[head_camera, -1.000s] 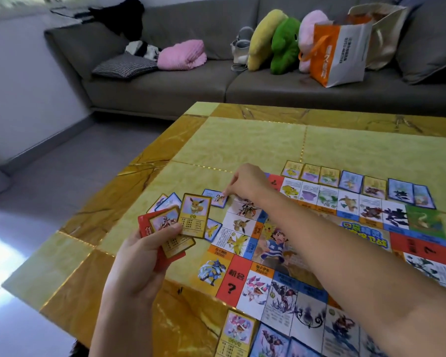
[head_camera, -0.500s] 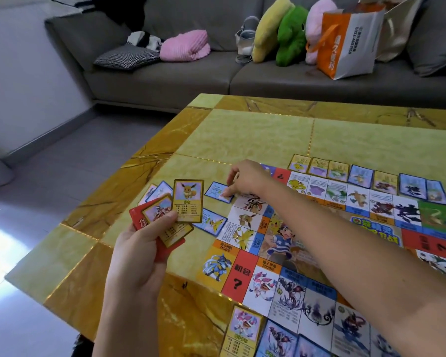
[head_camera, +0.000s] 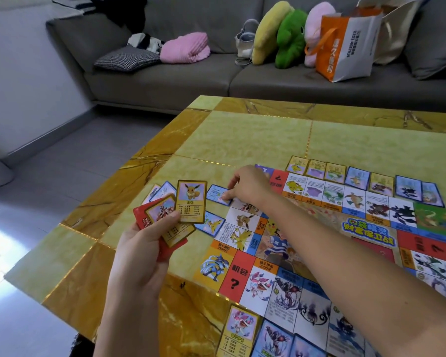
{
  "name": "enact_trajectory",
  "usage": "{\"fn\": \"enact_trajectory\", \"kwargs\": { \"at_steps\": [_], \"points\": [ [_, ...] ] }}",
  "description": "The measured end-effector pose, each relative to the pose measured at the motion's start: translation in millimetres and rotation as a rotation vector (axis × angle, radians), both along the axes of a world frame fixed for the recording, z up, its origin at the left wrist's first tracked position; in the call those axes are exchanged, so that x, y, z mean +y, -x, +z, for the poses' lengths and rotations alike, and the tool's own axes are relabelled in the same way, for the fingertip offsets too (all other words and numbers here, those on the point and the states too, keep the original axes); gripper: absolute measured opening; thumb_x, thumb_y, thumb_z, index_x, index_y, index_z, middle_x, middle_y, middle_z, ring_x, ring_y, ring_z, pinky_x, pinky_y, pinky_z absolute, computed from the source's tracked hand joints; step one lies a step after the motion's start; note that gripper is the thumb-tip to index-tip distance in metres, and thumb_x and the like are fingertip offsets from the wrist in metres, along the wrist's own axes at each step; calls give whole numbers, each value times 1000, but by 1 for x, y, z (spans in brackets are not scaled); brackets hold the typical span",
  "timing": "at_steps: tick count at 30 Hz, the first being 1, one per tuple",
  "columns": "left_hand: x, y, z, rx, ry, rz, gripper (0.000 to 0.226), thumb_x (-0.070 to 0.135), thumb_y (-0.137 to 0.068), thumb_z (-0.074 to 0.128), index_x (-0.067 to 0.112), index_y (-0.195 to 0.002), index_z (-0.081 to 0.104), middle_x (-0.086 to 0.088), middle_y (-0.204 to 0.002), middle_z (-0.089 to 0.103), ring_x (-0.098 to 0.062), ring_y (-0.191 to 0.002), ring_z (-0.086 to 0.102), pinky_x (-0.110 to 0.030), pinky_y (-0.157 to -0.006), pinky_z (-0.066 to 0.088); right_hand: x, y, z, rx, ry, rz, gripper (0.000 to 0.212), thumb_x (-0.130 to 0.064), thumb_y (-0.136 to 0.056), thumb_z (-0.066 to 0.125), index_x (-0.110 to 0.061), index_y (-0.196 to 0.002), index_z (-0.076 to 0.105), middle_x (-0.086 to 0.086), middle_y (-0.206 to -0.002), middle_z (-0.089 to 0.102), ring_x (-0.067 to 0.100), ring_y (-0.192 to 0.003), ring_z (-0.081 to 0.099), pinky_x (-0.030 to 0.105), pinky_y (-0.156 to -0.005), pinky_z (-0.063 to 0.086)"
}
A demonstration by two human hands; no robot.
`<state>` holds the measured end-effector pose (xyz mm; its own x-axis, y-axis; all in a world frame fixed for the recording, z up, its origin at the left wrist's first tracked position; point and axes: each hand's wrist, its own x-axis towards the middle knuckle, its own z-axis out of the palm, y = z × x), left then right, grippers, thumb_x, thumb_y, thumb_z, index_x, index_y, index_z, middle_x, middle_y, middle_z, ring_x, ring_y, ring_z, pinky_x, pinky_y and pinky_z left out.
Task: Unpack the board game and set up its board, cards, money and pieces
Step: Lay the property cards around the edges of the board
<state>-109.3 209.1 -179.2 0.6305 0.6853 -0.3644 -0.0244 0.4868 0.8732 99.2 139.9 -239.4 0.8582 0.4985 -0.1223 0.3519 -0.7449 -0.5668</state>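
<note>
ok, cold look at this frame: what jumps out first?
The bright game board, edged with cards, fills the right half of the yellow table. In front, the left hand holds a fan of cards, while the right hand pinches a blue card at the board's left edge.

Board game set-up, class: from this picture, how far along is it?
Done: the board lies open on the table, with cards laid along its far and near edges. In hand: the left hand grips a fan of cards; the right hand pinches a blue card by the board's left side. Left: those held cards; no money or pieces show.
</note>
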Motion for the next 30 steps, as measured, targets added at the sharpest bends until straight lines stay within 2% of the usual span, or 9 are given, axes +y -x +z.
{"fn": "enact_trajectory", "kwargs": {
  "at_steps": [6, 8, 10, 12, 14, 17, 21, 24, 30],
  "points": [
    [0, -1, -2, 3, -1, -20, 19, -1, -78, 66, 3, -96, 62, -10, -81, 75, -18, -69, 73, -22, -53, 58, 0, 2, -2, -22, 1, 6, 28, -40, -69, 82, -20, -85, 71, 0, -101, 65, 21, -102, 54, 37, -95, 33],
    [1, -1, -2, 9, -6, -36, 22, 0, -78, 66, 1, -100, 62, -12, -84, 75, -19, -72, 73, -24, -57, 59, -2, 6, 0, -4, -147, 11, 21, -30, -77, 78, -14, -86, 69, -1, -94, 56, 16, -85, 55, 28, -78, 42],
    [2, -1, -4, 10, -17, -48, 27, 0, -78, 66, 0, -105, 61, -13, -88, 75, -21, -76, 73, -25, -59, 59, -4, 13, 11, 5, -289, 51, 14, -21, -86, 68, -7, -91, 68, -1, -87, 55, 13, -75, 53, 19, -59, 39],
    [2, 0, -6, 16, -51, -59, 27, 0, -79, 66, 2, -106, 61, -12, -90, 75, -22, -78, 73, -25, -57, 59, -7, 20, 31, 69, -396, 111, 17, -21, -91, 61, -6, -95, 69, 2, -85, 61, 9, -68, 52, 15, -54, 38],
    [1, 0, -8, 37, -109, -70, 23, 0, -80, 66, 5, -102, 63, -11, -89, 75, -21, -77, 73, -26, -57, 56, -13, 27, 55, 165, -449, 241, 21, -29, -92, 60, -11, -94, 72, 1, -84, 66, 6, -63, 54, 15, -58, 43],
    [-1, -1, -10, 58, -180, -73, 19, 0, -79, 68, 8, -96, 65, -9, -85, 75, -23, -75, 70, -29, -61, 50, -19, 40, 84, 211, -383, 491, 17, -29, -83, 71, -15, -94, 72, -2, -90, 71, 7, -82, 66, 23, -77, 53],
    [-2, -3, -11, 50, -191, -83, 17, 2, -80, 68, 10, -94, 65, -6, -84, 74, -20, -74, 69, -29, -61, 49, -21, 47, 99, 184, -318, 605, 13, -12, -81, 73, -10, -94, 72, -3, -81, 70, 0, -68, 65, 13, -66, 52],
    [3, -8, -16, 25, -116, -54, 14, 2, -83, 65, 9, -95, 64, -6, -82, 74, -14, -68, 70, -26, -57, 53, -27, 38, 97, 185, -288, 537, 14, -12, -87, 67, -11, -100, 72, 0, -85, 71, -1, -63, 62, 8, -58, 47],
    [8, -31, -28, -119, 144, 99, 13, -1, -91, 55, 9, -98, 58, -10, -87, 71, -14, -69, 72, -24, -56, 57, -24, 13, 61, 307, -459, 78, 17, -4, -87, 64, 5, -103, 65, 10, -76, 68, 11, -57, 63, 16, -52, 52]
  ]
}}
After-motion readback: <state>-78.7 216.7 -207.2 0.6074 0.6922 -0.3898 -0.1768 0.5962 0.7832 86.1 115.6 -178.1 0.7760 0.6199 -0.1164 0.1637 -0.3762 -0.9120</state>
